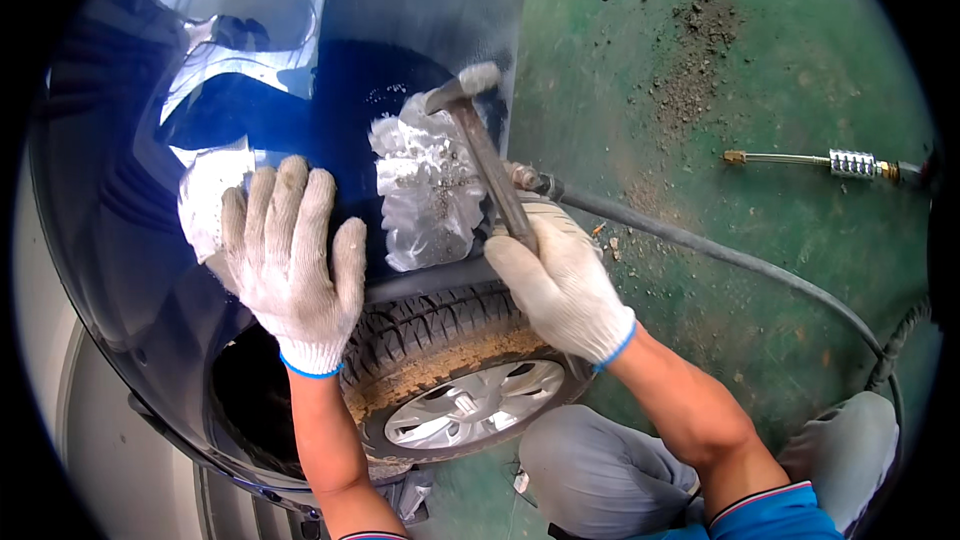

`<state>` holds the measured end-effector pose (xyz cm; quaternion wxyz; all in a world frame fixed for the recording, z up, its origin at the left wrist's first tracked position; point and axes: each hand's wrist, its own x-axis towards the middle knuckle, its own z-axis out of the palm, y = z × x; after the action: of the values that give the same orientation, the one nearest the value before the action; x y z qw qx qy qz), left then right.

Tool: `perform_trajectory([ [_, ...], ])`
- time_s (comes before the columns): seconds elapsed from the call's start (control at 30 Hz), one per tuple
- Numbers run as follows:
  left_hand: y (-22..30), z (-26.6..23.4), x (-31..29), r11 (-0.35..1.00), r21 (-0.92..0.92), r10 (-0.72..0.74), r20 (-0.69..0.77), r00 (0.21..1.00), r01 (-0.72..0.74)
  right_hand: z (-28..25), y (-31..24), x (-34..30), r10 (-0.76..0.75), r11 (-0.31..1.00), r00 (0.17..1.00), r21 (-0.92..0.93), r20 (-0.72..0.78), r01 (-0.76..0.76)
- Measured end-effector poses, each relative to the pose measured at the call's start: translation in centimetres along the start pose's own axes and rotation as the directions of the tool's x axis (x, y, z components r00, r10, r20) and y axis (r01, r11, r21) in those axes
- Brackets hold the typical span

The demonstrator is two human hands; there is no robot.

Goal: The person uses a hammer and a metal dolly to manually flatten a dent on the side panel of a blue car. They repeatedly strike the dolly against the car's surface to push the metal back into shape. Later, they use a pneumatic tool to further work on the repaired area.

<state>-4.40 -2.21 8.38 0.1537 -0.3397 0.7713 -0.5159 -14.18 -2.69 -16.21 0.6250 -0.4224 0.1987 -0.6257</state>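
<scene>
My left hand (pixel 290 265), in a white knit glove, lies flat with fingers apart on the dark blue car panel (pixel 345 80). Beneath and beside its fingers shows a crumpled white piece (pixel 212 195); whether paper or cloth I cannot tell. In a matching glove, my right hand (pixel 560 285) is wrapped round the handle of a hammer (pixel 487 160). The hammer's head is over the upper right of a bare, shiny metal patch (pixel 425 190) with rough, dented-looking areas; whether it touches is unclear.
Below the panel sits a tyre (pixel 420 340) with a silver wheel (pixel 475 405), dried mud on its sidewall. A grey hose (pixel 700 240) runs across the green floor (pixel 800 70) at right. Beyond it lie a metal-tipped air tool (pixel 850 162) and loose dirt (pixel 695 55).
</scene>
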Motion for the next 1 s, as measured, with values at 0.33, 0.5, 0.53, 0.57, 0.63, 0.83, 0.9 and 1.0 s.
perform_trajectory([
  [0.33,2.1,1.6,3.4,0.992,0.114,0.035,0.211,0.977,-0.06,-0.4,-1.5,-1.3,0.339,0.878,0.94,0.351,0.024,-0.325],
  [0.5,3.2,4.8,5.8,0.983,0.116,0.119,0.182,0.976,-0.141,-1.6,-3.2,-1.1,0.309,0.84,0.946,0.493,-0.094,-0.226],
  [0.53,3.4,5.1,6.0,0.982,0.105,0.139,0.178,0.974,-0.159,-1.9,-3.4,-0.9,0.305,0.843,0.947,0.491,-0.102,-0.219],
  [0.57,3.7,5.1,6.0,0.982,0.094,0.145,0.189,0.971,-0.164,-2.1,-3.5,-0.8,0.301,0.846,0.947,0.49,-0.109,-0.212],
  [0.63,4.1,5.0,6.0,0.982,0.069,0.158,0.209,0.965,-0.176,-2.3,-3.6,-0.6,0.293,0.851,0.951,0.481,-0.098,-0.212],
  [0.83,5.5,3.7,4.6,0.983,-0.116,0.17,0.289,0.942,-0.142,-2.1,-2.9,-0.3,0.206,0.925,0.974,0.345,-0.099,-0.16],
  [0.9,5.6,2.9,3.5,0.982,-0.13,0.173,0.325,0.93,-0.137,-2.0,-3.3,-0.2,0.268,0.901,0.963,0.363,-0.03,-0.239],
  [1.0,5.0,2.8,1.5,0.98,-0.148,0.173,0.279,0.944,-0.136,-1.0,-2.1,0.8,0.225,0.934,0.974,0.289,-0.016,-0.211],
])
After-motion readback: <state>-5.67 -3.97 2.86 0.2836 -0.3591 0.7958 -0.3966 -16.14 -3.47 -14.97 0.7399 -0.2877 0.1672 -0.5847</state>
